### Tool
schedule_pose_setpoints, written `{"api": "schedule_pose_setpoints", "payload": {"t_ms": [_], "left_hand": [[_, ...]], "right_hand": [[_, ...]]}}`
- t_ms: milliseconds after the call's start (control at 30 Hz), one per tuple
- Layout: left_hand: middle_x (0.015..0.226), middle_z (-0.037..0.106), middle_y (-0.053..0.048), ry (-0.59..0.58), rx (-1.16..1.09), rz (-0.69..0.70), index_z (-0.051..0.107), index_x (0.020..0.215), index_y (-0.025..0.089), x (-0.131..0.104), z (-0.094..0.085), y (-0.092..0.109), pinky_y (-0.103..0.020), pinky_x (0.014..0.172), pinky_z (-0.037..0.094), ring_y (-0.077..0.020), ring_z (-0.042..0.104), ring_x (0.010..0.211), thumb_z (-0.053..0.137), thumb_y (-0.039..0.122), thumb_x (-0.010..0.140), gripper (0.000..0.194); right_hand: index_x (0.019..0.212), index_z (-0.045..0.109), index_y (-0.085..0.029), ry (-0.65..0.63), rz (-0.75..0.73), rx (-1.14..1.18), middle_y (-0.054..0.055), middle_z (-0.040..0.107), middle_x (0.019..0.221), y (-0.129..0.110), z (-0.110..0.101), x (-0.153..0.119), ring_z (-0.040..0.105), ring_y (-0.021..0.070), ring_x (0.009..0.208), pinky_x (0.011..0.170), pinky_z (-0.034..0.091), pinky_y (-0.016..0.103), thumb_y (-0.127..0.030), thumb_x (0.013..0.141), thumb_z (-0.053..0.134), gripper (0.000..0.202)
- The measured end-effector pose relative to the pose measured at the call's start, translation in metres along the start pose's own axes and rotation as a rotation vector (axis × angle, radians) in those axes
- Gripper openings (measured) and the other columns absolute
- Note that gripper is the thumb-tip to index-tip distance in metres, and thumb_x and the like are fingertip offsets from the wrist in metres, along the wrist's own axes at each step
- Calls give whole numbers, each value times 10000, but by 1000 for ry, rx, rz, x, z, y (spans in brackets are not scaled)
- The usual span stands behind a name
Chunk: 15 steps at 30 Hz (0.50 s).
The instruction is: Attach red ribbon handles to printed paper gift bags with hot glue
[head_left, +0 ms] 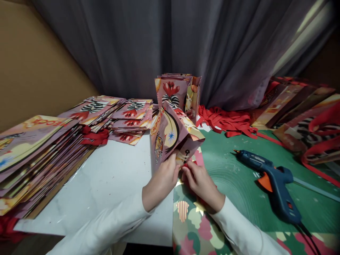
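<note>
A printed paper gift bag, with a butterfly and a blue star on its side, is tilted in front of me, its mouth facing toward me and to the right. My left hand is closed on the bag's near edge, some fingers hidden behind the paper. Close beside it, my right hand is closed in a pinch at the bag's edge. A bit of red ribbon shows at its fingertips, and more red shows under the wrist. How the ribbon meets the bag is hidden by my fingers.
Flat bags lie stacked at left, with smaller stacks behind. A bag group stands at the back. A red ribbon pile, a blue glue gun with a cord, and ribboned bags are at right.
</note>
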<state>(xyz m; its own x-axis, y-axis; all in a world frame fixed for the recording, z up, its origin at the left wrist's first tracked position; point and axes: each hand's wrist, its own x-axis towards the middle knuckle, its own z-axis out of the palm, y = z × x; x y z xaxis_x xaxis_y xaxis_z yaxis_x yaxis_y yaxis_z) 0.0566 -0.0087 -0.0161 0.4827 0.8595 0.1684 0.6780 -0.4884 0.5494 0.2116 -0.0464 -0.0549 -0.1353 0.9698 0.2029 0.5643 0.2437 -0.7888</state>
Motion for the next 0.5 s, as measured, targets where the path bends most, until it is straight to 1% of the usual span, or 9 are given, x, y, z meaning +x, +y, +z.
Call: {"api": "schedule_pose_setpoints", "payload": {"t_ms": [100, 200, 300, 367, 433, 500], "left_hand": [[968, 676, -89, 6, -18, 4, 456, 1222, 180, -1, 2, 0, -341, 784, 538, -233, 674, 913, 405, 161, 920, 307], [1031, 674, -103, -15, -22, -1, 442, 1260, 179, -1, 4, 0, -355, 838, 535, -236, 667, 983, 391, 161, 925, 339], [1016, 673, -115, -41, 4, -35, 461, 1217, 162, -2, 2, 0, -372, 820, 536, -254, 669, 971, 386, 190, 935, 294], [984, 673, -112, -61, 19, -53, 483, 1145, 163, -3, -1, 1, -377, 793, 537, -263, 672, 942, 396, 221, 936, 234], [938, 668, -97, -86, 17, -62, 491, 1076, 176, -4, -3, 1, -373, 769, 536, -257, 674, 899, 396, 246, 938, 181], [914, 659, -92, -105, 1, -69, 484, 1049, 179, -3, -5, 0, -375, 756, 537, -248, 674, 859, 389, 264, 940, 167]], "right_hand": [[826, 497, -222, -26, 7, -13, 27, 641, 693, 1, -4, 1, 593, 165, 618, 585, 372, 263, -326, 1010, 355, 255], [792, 524, -219, -49, 39, -1, 25, 650, 673, 0, -6, 3, 606, 166, 612, 590, 376, 261, -338, 1006, 387, 281], [721, 542, -217, -47, 61, 35, 18, 655, 635, -2, -9, 4, 603, 157, 585, 587, 373, 257, -343, 999, 414, 331], [689, 554, -215, -55, 78, 80, 12, 656, 610, -3, -12, 5, 594, 148, 562, 584, 379, 254, -346, 988, 437, 347], [654, 561, -212, -62, 117, 139, 2, 644, 567, -4, -14, 5, 585, 141, 539, 583, 391, 249, -357, 972, 472, 361], [628, 558, -209, -85, 153, 220, -8, 623, 529, -5, -16, 5, 572, 132, 516, 576, 401, 242, -373, 959, 496, 374]]}}
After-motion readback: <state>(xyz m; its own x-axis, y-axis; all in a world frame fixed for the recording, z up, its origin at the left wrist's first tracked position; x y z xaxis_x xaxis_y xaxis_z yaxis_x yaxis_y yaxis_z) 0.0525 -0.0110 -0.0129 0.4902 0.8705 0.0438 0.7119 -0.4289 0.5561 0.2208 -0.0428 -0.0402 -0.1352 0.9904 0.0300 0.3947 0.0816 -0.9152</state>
